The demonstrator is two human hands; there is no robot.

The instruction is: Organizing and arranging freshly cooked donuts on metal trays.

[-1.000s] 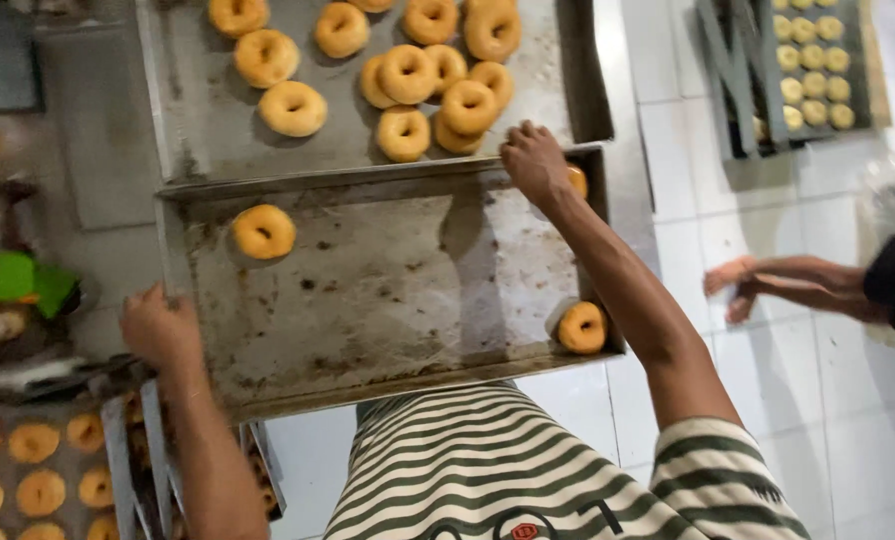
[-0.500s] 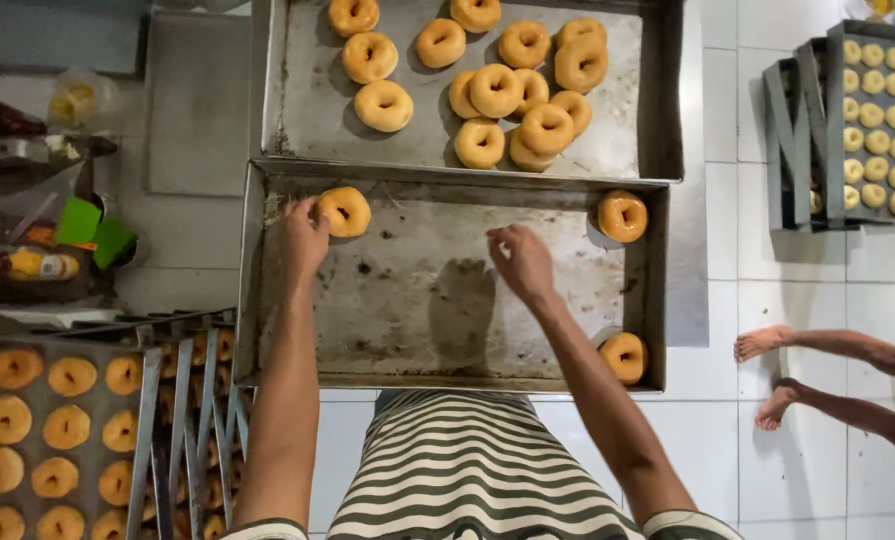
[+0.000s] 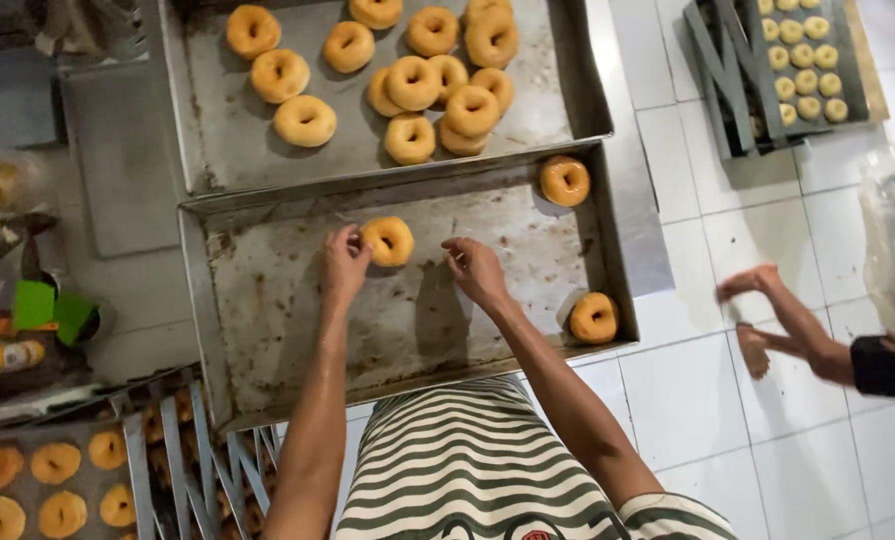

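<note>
**Head view: two hands at one doughnut on a nearly bare tray**

Head camera looks straight down on a metal tray that holds only three glazed doughnuts. The left hand touches the left edge of the middle doughnut, which lies in the upper part of this tray; its fingers are curled against the ring, but whether they pinch it I cannot tell. The right hand is just beside the same doughnut on the other side, its grip loosely spread and holding nothing.

This doughnut lies flat, its hole facing up to the camera. Being round, it has no real long axis. Lying flat probably keeps the glaze on top untouched, which may be why the fingers come from the sides.

Two other doughnuts sit well apart, one in the far right corner and one near the right wall. The far tray carries many doughnuts, some overlapping. Another person's hands are over the white tiled floor on the right.
</note>
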